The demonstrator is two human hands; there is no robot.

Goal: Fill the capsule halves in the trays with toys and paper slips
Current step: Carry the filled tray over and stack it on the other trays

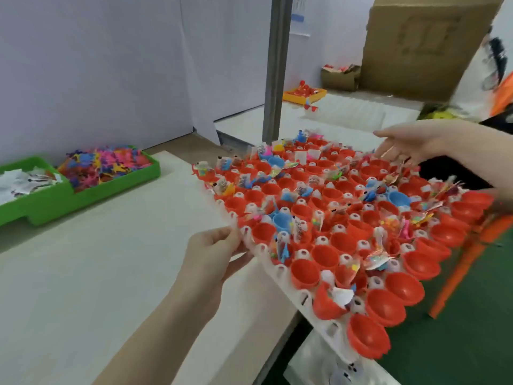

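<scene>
A white tray [281, 271] full of red capsule halves [385, 307] is held tilted, jutting past the table's right edge. Many halves hold wrapped toys and paper slips [301, 187]; those along the near and right edges look empty. A few blue halves [281, 220] sit among them. My left hand [213, 254] grips the tray's left edge, thumb on top. My right hand [408, 144] hovers over the far right corner with fingers stretched out, and I cannot tell if it touches the tray.
A green bin [83, 195] at the left holds paper slips [19, 182] and colourful toys [105, 165]. A grey post [277, 65], a yellow tray [304, 94] and a cardboard box [416, 45] stand behind. Another person in orange [503, 93] is at the right.
</scene>
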